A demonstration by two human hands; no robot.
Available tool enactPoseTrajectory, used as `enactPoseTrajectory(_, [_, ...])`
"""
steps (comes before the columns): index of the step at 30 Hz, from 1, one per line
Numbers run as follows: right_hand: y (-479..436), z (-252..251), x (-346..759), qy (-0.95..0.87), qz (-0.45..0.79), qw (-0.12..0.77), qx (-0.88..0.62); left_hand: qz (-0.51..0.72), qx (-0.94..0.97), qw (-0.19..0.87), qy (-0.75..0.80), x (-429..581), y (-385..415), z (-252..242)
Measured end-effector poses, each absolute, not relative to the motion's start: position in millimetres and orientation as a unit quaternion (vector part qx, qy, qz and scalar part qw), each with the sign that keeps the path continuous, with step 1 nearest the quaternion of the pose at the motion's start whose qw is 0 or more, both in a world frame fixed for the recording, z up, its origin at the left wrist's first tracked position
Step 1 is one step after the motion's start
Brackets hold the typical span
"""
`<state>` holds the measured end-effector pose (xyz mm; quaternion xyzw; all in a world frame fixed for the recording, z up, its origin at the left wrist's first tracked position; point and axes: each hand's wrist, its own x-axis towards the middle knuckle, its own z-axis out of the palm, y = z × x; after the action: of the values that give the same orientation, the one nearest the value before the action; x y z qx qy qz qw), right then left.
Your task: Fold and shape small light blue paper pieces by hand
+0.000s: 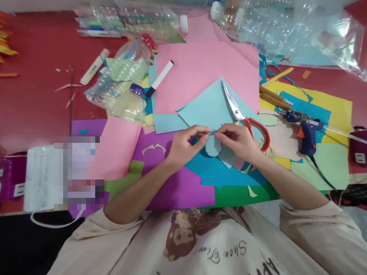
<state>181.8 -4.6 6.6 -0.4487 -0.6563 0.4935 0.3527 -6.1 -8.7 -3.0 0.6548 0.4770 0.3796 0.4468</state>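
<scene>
Between my two hands is a small light-blue paper cutout [213,147] with a rounded lower edge. My left hand [186,144] pinches its upper left side between thumb and fingers. At its upper right, my right hand [238,141] pinches it in the same way, the fingertips of both hands nearly meeting. A pair of scissors [236,113] with red handles lies just beyond my right hand, blades pointing away, on a light-blue sheet [203,105]. Under my hands are a darker blue sheet [232,177] and a purple sheet [177,189].
A blue hot glue gun [308,139] with a clear glue stick lies at the right. Beyond my hands is a large pink sheet [197,72] with a marker [160,78] on it. Crumpled plastic bottles [123,72] lie at the left, a face mask [43,177] at the near left.
</scene>
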Motion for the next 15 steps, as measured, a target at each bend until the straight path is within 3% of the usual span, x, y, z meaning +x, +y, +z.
enactPoseTrajectory(9, [-8, 5, 182, -0.730, 0.413, 0.333, -0.430, 0.282, 0.731, 0.414, 0.462, -15, 3, 2])
enactPoseTrajectory(15, [6, 9, 198, -0.718, 0.310, 0.387, -0.489, 0.402, 0.649, 0.344, 0.547, -37, 27, 4])
